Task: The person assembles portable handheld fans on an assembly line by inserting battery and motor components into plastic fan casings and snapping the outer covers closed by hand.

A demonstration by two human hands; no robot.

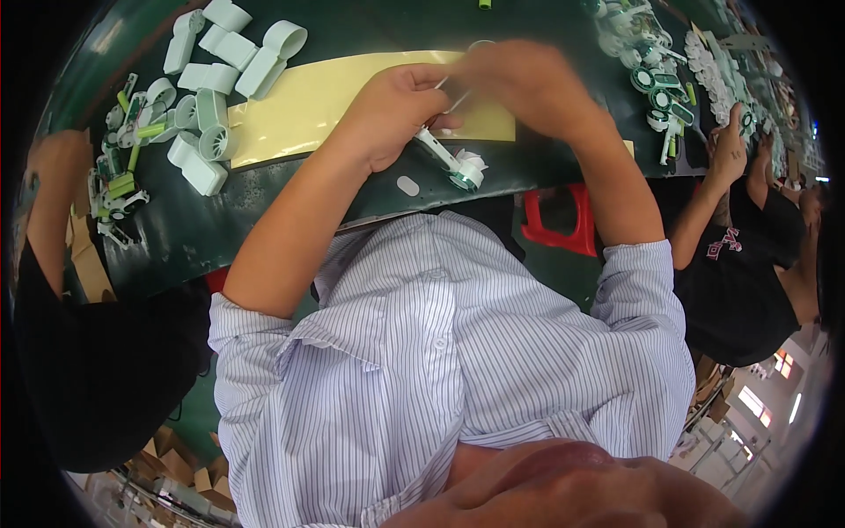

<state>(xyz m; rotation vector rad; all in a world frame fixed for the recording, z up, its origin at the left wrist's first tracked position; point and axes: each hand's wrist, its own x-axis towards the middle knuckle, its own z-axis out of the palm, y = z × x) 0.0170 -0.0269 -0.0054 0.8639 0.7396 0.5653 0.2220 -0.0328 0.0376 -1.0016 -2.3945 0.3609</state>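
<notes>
My left hand [400,110] is closed, its thumb and fingers pinched together over the yellow sheet. Out from under it sticks a slim white part with a round green-and-white end [465,170], which looks like the inside of a small handheld fan. My right hand [524,84] is raised just beside the left one, and motion smears its fingers. Between the two hands shows a thin whitish strand [457,102], too blurred to name. On the dark table near the left wrist lies a small white oval piece [407,186].
A yellow sheet [299,101] lies under my hands. Several pale green fan housings [211,114] and wired parts are heaped at the left. More green-and-white assemblies [664,97] lie at the right, near a co-worker's hand [729,150]. A red stool [563,220] stands below the table edge.
</notes>
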